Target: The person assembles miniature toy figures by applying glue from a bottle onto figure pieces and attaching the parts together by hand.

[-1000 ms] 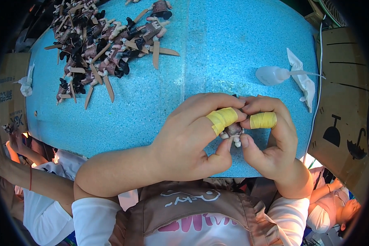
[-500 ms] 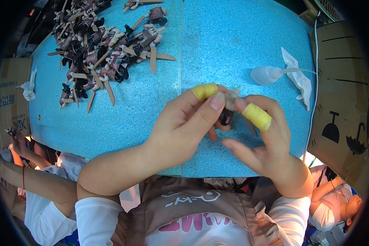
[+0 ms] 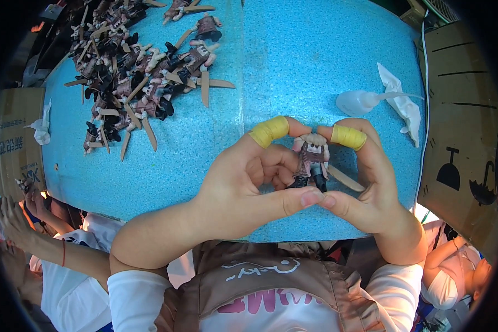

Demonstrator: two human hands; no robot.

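Left hand: the left hand (image 3: 240, 180) pinched a small figure (image 3: 314, 156) between index finger and thumb, the index at its head and the thumb by its boots; the remaining fingers were curled in beside it.
Right hand: the right hand (image 3: 376, 185) closed the ring from the other side, index tip at the head, thumb tip by the boots, nearly meeting the left thumb.
Finger tape: yellow tape (image 3: 270, 131) wrapped the left index finger, and a matching yellow band (image 3: 348, 137) the right one.
Figure: it was upright between both hands, above the near part of the blue table (image 3: 293, 61), with a pale top, brown clothing and black boots.
Blade: a flat tan blade (image 3: 346, 179) slanted from the figure toward the right palm; whether it was attached could not be told.
Pile: similar figures with tan blades lay heaped (image 3: 133, 83) at the far left.
Bottle: a translucent squeeze bottle (image 3: 357, 103) lay at the right, its thin spout over a crumpled white tissue (image 3: 406, 113).
Edges: a cardboard box (image 3: 462, 122) stood beyond the table's right side, another carton (image 3: 16, 127) beyond its left.
Neighbour: at the far left, a co-worker's hand (image 3: 16, 221) was raised.
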